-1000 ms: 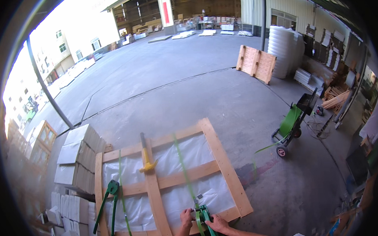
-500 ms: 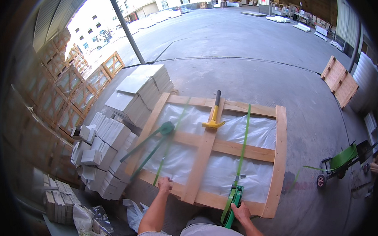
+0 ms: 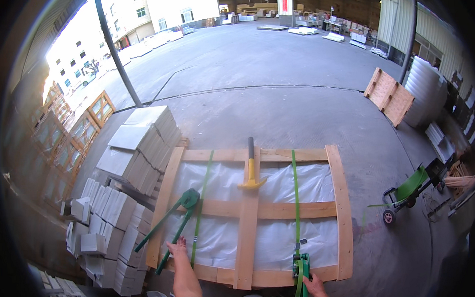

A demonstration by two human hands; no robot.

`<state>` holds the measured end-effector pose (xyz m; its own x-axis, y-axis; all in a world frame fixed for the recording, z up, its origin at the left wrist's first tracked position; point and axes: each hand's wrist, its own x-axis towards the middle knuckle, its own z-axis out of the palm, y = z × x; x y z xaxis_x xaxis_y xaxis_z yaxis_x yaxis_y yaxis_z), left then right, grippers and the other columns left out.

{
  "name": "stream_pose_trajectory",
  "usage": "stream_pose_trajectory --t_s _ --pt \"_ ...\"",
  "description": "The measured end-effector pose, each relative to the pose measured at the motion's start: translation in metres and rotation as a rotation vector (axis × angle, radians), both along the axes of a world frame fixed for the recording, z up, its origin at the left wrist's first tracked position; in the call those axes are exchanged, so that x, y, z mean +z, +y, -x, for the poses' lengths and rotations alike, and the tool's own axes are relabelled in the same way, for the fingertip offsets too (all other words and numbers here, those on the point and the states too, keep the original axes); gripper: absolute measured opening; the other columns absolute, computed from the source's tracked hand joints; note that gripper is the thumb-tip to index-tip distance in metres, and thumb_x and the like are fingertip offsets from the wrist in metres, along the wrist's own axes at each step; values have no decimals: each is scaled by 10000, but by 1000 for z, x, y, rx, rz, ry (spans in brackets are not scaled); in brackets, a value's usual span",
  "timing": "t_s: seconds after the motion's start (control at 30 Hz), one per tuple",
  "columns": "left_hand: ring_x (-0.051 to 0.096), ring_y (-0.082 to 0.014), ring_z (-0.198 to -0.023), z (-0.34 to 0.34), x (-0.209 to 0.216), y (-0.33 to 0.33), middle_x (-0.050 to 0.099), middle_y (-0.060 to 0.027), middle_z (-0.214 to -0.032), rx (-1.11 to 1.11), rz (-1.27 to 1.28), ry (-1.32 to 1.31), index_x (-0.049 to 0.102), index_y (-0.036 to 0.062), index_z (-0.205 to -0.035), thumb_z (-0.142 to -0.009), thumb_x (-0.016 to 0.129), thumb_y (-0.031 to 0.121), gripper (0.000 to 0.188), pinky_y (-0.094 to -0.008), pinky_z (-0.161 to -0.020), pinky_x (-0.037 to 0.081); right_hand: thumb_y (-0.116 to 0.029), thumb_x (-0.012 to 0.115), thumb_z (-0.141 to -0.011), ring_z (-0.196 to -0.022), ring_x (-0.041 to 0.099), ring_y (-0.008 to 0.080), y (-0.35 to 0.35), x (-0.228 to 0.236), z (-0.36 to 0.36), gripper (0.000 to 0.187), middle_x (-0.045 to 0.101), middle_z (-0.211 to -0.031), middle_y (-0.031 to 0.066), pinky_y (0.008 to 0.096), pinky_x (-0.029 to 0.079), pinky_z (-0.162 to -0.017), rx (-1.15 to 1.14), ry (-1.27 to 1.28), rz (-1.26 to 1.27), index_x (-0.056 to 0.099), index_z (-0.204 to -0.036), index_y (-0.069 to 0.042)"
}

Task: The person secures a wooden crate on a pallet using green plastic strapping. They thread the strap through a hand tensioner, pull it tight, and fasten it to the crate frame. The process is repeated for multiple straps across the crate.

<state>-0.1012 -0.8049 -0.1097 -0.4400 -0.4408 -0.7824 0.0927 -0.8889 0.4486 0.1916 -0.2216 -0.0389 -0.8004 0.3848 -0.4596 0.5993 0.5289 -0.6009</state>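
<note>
The left hand spreads at a long-handled green tool. The right hand touches a green metal tensioner, grip unclear, by the pale wooden frame's near edge; grey concrete floor opens beyond.

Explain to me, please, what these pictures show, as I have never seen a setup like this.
There is no robot here: a person works bare-handed. The pictures come from a wide fisheye camera on the person's head, looking down, so straight edges bend near the rim.

In front lies a wooden frame over white sheeting, crossed by two green straps. On top lie a yellow-headed hammer and a long-handled green tool.

The left hand, fingers open, is at one of that tool's handles; contact is unclear. The right hand is on a green lever tool at the right strap's near end; its exact grip is partly hidden.
</note>
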Motion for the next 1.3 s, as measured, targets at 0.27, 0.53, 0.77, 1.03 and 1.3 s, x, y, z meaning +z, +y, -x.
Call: stream_pose_trajectory --t_s 0.27,0.53,0.77,1.03,1.3 --pt "648 -302 -783 17 -17 3 641 -162 -979 208 86 73 535 8 -1101 -861 533 482 531 -384 -708 543 -547 525 -885 -827 643 346 6 -20 -16 580 659 -851 191 416 505 -732 -174 52 67 643 -954 17" --pt "617 -267 -713 54 105 -27 588 -67 -661 266 175 469 482 127 -692 -918 541 319 302 -429 -770 538 -415 558 -906 -744 644 237 10 3 -3 433 656 -833 126 340 509 -653 -368 -3 248 641 -911 10" --pt "351 -125 -378 126 238 46 345 12 -444 43 576 611 367 158 -542 -877 622 240 430 -290 -433 355 -427 547 -899 -770 644 254 31 23 4 445 658 -818 135 364 503 -709 -352 38 160 664 -895 3" --pt "287 -74 -319 88 375 173 320 35 -416 -630 857 684 374 148 -519 -888 608 169 438 -247 -345 230 -441 535 -891 -800 646 273 52 64 4 462 660 -800 145 393 495 -773 -265 181 -299 690 -876 -5" --pt "352 -45 -398 14 425 290 371 47 -508 -1284 737 782 397 126 -614 -906 588 80 352 -224 -377 267 -180 582 -885 -1002 593 204 1 194 138 396 587 -1147 124 306 489 -804 -343 678 666 504 -1220 16"
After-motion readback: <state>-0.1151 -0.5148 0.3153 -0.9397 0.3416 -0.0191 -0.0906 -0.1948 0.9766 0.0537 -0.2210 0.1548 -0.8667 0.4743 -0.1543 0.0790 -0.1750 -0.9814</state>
